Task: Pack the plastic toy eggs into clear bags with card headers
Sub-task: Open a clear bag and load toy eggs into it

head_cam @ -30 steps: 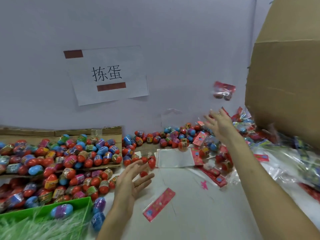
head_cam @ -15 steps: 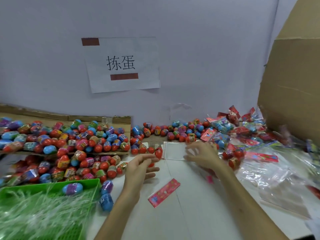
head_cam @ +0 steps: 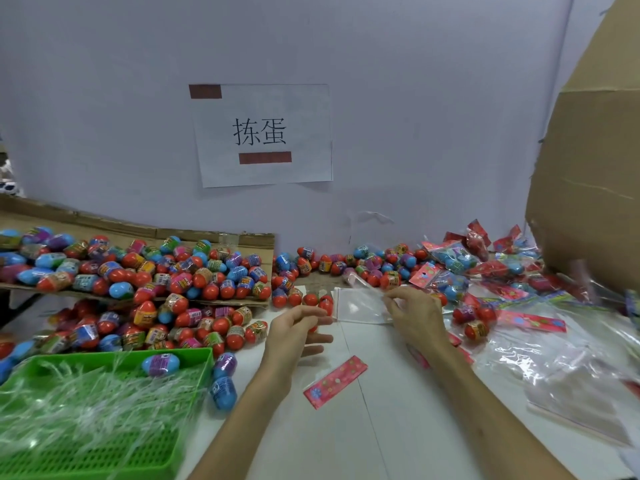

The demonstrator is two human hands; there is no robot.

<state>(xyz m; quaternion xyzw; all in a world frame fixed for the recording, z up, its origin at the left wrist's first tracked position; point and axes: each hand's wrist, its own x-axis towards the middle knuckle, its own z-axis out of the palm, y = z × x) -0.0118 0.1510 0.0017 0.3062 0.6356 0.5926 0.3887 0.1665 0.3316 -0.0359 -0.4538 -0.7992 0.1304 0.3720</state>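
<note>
2 grips: R grip [head_cam: 415, 317] pinches clear bag [head_cam: 360, 306] edge; L grip [head_cam: 294, 332] loose, fingers spread, beside bag.

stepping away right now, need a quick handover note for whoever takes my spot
Right hand pinches the clear bag, which looks empty, at its right edge; left hand is open beside its left edge.
Loose eggs are heaped on the left; a card header lies on the table between the forearms.
Done: packed bags piled on the right.
Left: fill this bag, add the header, repeat.
</note>
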